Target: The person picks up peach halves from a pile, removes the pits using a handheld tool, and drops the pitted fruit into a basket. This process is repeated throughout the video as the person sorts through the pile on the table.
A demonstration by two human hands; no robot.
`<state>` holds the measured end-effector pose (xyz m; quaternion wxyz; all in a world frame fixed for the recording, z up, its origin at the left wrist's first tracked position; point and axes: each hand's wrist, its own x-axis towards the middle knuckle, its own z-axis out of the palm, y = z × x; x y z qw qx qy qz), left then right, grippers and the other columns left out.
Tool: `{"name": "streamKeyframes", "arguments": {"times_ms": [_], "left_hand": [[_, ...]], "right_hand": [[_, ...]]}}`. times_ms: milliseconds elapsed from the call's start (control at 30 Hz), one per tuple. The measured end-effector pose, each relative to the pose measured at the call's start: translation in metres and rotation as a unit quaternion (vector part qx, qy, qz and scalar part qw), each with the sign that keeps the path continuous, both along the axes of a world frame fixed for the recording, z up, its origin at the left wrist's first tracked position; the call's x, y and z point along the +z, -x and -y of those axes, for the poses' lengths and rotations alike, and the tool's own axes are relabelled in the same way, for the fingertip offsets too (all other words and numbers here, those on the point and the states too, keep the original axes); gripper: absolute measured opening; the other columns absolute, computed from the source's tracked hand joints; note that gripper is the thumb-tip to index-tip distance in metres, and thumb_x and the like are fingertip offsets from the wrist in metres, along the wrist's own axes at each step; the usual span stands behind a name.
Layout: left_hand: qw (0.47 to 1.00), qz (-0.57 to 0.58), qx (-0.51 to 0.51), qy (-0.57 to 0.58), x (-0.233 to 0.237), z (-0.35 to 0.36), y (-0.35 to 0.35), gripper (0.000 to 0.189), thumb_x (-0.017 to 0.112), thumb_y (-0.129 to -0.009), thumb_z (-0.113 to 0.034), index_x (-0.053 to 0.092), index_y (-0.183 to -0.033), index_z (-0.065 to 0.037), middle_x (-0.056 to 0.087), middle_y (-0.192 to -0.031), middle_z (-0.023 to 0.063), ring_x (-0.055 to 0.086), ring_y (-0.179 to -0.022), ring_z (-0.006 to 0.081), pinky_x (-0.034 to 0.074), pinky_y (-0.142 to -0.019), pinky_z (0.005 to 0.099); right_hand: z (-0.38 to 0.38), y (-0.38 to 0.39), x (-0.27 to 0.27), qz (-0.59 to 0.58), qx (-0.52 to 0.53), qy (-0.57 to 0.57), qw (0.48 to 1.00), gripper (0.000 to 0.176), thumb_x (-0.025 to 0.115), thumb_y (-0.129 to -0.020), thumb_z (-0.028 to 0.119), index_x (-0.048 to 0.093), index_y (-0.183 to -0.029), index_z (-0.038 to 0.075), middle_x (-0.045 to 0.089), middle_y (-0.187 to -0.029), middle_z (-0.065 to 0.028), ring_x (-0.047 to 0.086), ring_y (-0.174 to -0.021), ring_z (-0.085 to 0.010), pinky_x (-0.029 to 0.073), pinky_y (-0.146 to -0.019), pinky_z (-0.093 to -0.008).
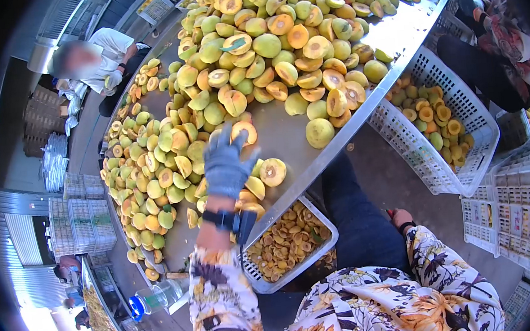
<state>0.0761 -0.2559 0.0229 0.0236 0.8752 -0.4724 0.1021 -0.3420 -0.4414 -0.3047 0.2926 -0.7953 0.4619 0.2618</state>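
My left hand, in a grey knit glove, reaches over the metal table with its fingers spread. Its fingertips are close to a halved yellow peach, and a cut half with a brown centre lies just right of the wrist. Around it are heaped many green-yellow peach halves, some cut side up. My right hand is low beside my right knee, away from the table, its fingers curled; I cannot tell what is in them.
Under the table edge stands a white crate of brownish fruit pieces. More crates of peaches are on the right. A clear bottle with a blue cap is at lower left. People sit across the table and at right.
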Motion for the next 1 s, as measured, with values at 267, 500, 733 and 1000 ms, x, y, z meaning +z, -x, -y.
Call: {"name": "streamKeyframes", "arguments": {"times_ms": [267,500,733,1000], "left_hand": [[0.942,-0.069,0.155,-0.291,-0.006,0.082,-0.055,0.062,0.068,-0.066,-0.051,0.051,-0.121,-0.031,0.008,-0.147,0.0005,0.017,-0.131,0.0363,0.030,-0.095,0.0611],[0.948,-0.115,0.107,-0.278,-0.021,0.042,-0.064,0.034,0.070,-0.064,-0.048,0.070,-0.088,-0.024,0.025,-0.141,0.0071,0.027,-0.127,0.0326,0.030,-0.103,0.0345],[0.947,-0.178,0.143,-0.227,-0.024,-0.034,-0.027,0.027,0.075,-0.060,-0.036,0.070,-0.085,-0.028,0.026,-0.142,0.0048,0.039,-0.121,0.0258,0.036,-0.099,0.0327],[0.946,-0.222,0.154,-0.177,-0.027,-0.122,0.014,0.023,0.076,-0.060,-0.030,0.072,-0.081,-0.021,0.037,-0.136,0.0022,0.047,-0.112,0.0169,0.038,-0.095,0.0309]], "right_hand": [[-0.008,0.026,0.021,0.037,-0.088,0.009,0.995,0.028,0.066,-0.065,0.024,0.061,-0.087,0.007,0.062,-0.089,-0.0176,0.059,-0.089,-0.0334,0.045,-0.079,-0.0403],[-0.012,0.059,0.007,0.018,-0.151,0.025,0.988,0.029,0.066,-0.064,0.025,0.062,-0.086,0.005,0.062,-0.089,-0.0183,0.059,-0.089,-0.0330,0.045,-0.079,-0.0386],[-0.008,0.035,0.009,0.033,-0.080,-0.010,0.996,0.028,0.065,-0.065,0.021,0.062,-0.088,0.006,0.062,-0.089,-0.0187,0.058,-0.090,-0.0342,0.044,-0.079,-0.0397],[-0.007,0.026,0.005,0.051,-0.084,-0.034,0.995,0.031,0.069,-0.065,0.024,0.062,-0.089,0.007,0.062,-0.089,-0.0177,0.059,-0.087,-0.0332,0.045,-0.076,-0.0380]]}}
